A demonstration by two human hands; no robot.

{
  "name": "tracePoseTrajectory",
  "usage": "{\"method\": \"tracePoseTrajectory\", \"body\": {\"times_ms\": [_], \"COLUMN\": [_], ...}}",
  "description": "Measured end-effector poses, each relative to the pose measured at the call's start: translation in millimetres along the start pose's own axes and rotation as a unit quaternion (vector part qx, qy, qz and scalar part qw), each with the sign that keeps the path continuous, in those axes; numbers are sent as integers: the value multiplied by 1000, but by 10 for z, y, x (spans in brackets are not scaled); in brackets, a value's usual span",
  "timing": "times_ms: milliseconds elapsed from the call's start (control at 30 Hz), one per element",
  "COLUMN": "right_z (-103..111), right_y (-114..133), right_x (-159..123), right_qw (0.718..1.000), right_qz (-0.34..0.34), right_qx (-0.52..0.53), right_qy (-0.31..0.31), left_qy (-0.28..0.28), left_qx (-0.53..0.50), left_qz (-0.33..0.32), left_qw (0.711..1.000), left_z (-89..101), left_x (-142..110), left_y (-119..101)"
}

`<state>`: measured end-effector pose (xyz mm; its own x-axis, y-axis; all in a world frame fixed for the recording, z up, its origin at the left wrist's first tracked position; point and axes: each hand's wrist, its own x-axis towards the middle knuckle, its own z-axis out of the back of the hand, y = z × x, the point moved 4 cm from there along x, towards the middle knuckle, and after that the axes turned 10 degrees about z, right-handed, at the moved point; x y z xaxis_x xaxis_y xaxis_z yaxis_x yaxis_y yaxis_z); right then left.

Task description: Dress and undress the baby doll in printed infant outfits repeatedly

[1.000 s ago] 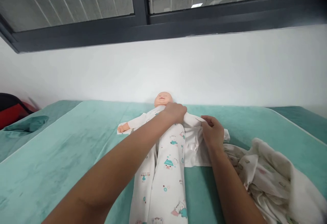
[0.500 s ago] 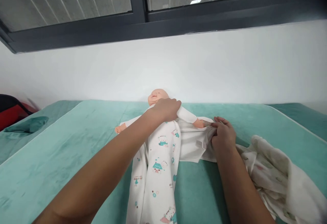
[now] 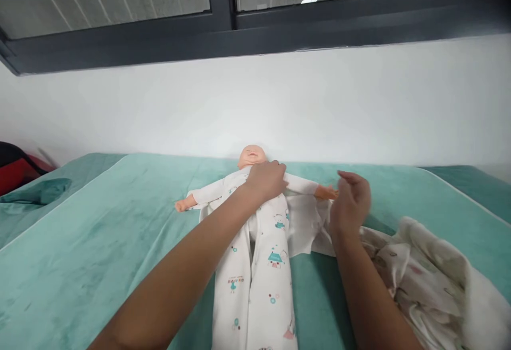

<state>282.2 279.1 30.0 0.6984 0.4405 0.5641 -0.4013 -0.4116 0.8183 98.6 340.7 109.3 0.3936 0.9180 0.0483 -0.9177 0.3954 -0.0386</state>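
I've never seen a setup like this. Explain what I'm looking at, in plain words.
There is no machine here: a person works with two bare hands. The view comes from a camera worn on the person's head, looking forward and down, so both forearms reach in from below.

A doll lies face up on a green cover, dressed in white printed clothes. White fabric spreads out below its arm on the picture's right. Farther right is a crumpled pale cloth.

The left hand rests at the doll's shoulder. The right hand, fingers bent, is beside the doll's hand; whether it holds anything is unclear.
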Motion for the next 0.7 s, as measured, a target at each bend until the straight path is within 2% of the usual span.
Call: {"method": "tracePoseTrajectory", "body": {"times_ms": [67, 133, 167, 233, 300, 433, 600, 700], "right_z": [-251, -490, -574, -662, -670, -628, -582, -537], "right_y": [164, 306, 359, 409, 393, 358, 510, 608], "right_x": [-194, -442, -549, -678, -698, -635, -625, -670], "right_qw": [985, 944, 923, 901, 901, 906, 936, 938], "right_qz": [25, 47, 58, 60, 31, -10, 78, 129], "right_qx": [-12, 3, 10, 16, 22, 27, 34, 56], "right_qy": [169, 327, 379, 429, 432, 423, 341, 318], "left_qy": [-73, -146, -178, -199, -205, -236, -318, -318], "left_qx": [-96, -226, -285, -371, -413, -420, -352, -310], "left_qz": [28, 89, 122, 167, 184, 164, 154, 156], "left_qw": [992, 959, 934, 892, 868, 861, 867, 882], "left_z": [-10, -78, -141, -318, -473, -582, -523, -509], "left_x": [-237, -515, -649, -856, -967, -991, -1040, -1090], "left_y": [206, 492, 632, 835, 920, 878, 782, 753]}}
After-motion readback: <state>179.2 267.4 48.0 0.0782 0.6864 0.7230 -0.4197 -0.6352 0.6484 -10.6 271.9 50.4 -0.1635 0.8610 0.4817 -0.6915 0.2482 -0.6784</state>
